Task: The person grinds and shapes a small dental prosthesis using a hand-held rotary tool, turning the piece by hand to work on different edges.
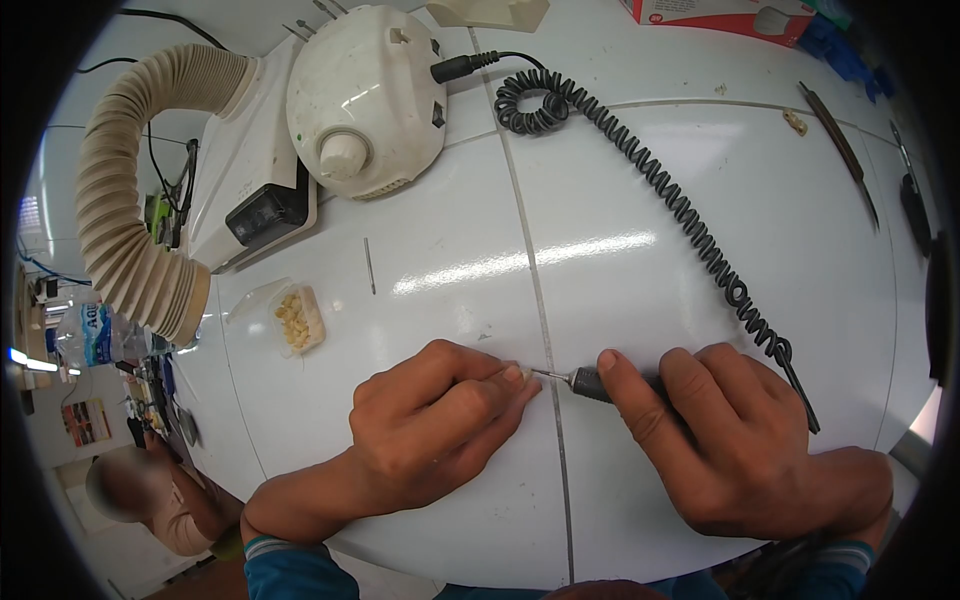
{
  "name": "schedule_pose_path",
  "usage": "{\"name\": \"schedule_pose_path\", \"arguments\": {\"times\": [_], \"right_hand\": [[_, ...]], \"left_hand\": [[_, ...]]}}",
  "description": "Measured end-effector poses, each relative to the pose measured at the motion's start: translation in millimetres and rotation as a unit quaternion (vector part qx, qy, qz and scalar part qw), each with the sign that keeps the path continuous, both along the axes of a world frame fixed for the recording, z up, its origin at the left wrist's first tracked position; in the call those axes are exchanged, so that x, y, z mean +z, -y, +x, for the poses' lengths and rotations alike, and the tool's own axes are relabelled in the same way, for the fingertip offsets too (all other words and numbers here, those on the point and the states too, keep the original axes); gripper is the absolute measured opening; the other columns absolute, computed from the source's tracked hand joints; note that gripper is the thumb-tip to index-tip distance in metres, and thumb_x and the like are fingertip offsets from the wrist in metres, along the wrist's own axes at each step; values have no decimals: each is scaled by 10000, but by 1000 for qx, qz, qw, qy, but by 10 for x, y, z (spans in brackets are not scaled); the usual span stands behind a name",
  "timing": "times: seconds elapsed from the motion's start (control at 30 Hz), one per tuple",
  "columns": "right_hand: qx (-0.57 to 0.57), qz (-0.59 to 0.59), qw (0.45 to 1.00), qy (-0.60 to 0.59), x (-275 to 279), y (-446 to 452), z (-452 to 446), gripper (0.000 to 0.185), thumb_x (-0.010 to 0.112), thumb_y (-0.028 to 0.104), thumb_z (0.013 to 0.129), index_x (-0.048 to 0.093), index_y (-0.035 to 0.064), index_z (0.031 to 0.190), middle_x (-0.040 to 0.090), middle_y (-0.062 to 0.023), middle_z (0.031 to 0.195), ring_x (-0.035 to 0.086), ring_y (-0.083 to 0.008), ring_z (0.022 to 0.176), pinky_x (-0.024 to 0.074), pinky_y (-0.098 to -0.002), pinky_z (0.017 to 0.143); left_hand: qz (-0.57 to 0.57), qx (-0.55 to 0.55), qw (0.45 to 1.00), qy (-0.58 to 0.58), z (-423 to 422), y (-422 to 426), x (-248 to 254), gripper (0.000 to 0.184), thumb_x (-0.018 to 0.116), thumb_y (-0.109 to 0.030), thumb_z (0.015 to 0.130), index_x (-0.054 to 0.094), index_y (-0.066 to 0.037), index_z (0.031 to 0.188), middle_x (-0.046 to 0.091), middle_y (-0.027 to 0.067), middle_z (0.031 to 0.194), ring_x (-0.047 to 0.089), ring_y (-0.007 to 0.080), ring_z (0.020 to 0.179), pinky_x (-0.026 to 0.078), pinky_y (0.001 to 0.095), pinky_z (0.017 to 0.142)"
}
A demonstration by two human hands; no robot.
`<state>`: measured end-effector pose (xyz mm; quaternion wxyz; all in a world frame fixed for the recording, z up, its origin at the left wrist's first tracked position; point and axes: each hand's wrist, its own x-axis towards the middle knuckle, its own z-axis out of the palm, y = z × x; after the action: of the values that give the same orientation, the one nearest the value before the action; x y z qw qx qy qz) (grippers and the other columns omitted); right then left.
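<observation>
1. I'd go light here: let the bit (550, 375) skim the small pale piece (526, 373), no shoving. Can't tell if they're actually touching.
2. The piece is held over the worktop (450, 240), around mid-width, closer to the near edge than the far one. Bracing both hands would probably kill wobble.
3. Left hand (430, 420): pinching the piece at the fingertips, knuckles up, so mind those tips.
4. Right hand (735, 430): fingers wrapped round the handpiece (591, 384), thumb forward, bit pointing left.
</observation>
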<state>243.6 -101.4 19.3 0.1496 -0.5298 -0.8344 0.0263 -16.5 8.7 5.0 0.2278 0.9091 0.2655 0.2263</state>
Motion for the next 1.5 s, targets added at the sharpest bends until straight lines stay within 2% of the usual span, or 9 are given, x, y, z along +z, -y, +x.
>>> {"name": "schedule_pose_path", "arguments": {"times": [0.33,0.6,1.5], "right_hand": [[-1,-5,1000,-17,8,-11,20,515,827,100,849,830,-25,1348,657,-118,969,634,-203,761,558,-335,604],[2,10,1000,-13,-34,-13,10,521,835,145,844,839,-21,1338,658,-117,949,627,-197,757,538,-323,583],[-2,5,1000,-13,-26,-15,-11,502,839,120,848,837,-30,1328,643,-107,937,617,-192,757,536,-320,583]], "left_hand": [[-4,2,1000,2,-8,-15,-1,302,1003,41,814,759,-16,983,771,152,921,812,230,776,666,316,632],[-3,-1,1000,10,1,-18,-14,297,1006,37,813,762,-15,974,770,150,914,807,225,765,661,312,624],[-2,-5,1000,17,3,-25,-16,300,994,56,818,744,-12,970,757,145,906,794,219,752,648,311,606]]}}
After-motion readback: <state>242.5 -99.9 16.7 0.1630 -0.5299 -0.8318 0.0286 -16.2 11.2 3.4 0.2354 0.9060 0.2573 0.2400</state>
